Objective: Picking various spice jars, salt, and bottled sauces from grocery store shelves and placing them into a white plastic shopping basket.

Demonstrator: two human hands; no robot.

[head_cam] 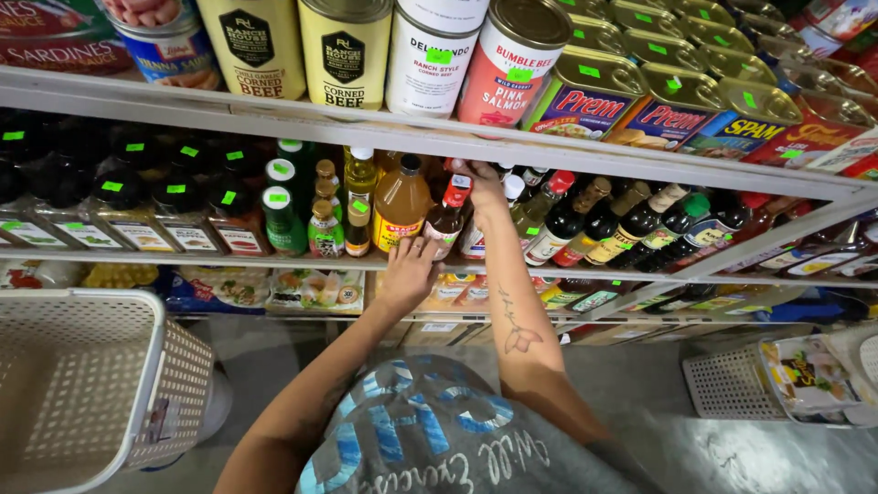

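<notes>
Bottles are being handled on the middle shelf (274,262) of a store rack, and the step in hand is judged to be the straightening or pulling forward of 1 small dark bottle with a red cap (447,217). That bottle stands tilted at the front edge of the shelf, just right of a large amber bottle with a black cap (401,203) and left of a row of leaning dark sauce bottles (631,224). The right hand (482,183) is raised to the top of the red-capped bottle, with the fingers curled around its cap and neck; the grip appears closed, though the fingertips are partly hidden behind the shelf rail above. The left hand (409,272) is laid against the shelf edge at the bottle's base, with the fingers spread and flat, touching rather than clasping; nothing is held in it. On the upper shelf, cans of meat and fish (512,59) are stacked. A pale perforated basket (91,384) is seen at lower left, and a second basket (732,384) with packets rests on the floor at right. The next move is judged to call for a firm hold at the neck and steady support at the base, so that the neighbouring bottles are not knocked.
</notes>
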